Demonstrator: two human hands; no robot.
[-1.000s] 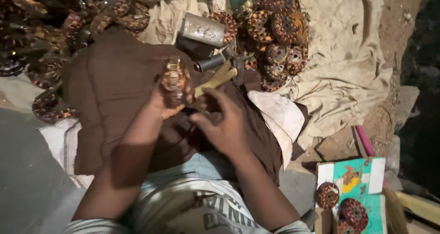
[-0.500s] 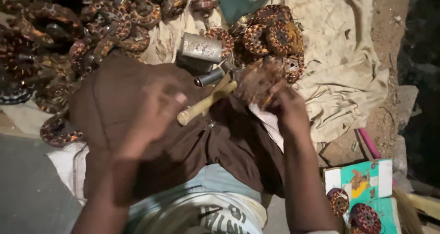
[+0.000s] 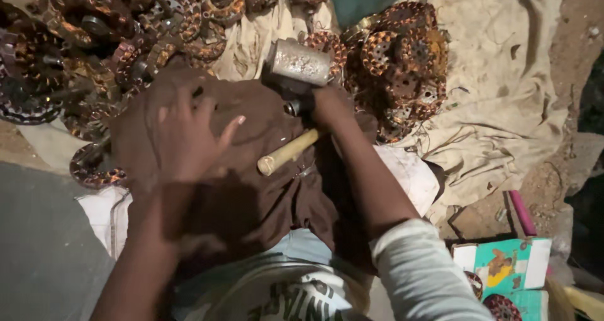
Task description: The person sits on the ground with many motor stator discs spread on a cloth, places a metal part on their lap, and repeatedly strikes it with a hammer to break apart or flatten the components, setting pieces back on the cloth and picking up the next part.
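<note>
Hammer lies at the brown cloth's far edge; right hand grips its wooden handle near the head, left hand flat, fingers spread. Better to grip lower and keep the left fingers back.

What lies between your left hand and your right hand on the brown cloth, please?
In the head view, the hammer's pale wooden handle slants across the brown cloth between left hand and right hand.

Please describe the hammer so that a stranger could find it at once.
Look at the brown cloth over the person's lap. At its top edge the right hand grips the hammer. Unlike the coppery wound coils around, it has a pale wooden handle and grey metal head.
</note>
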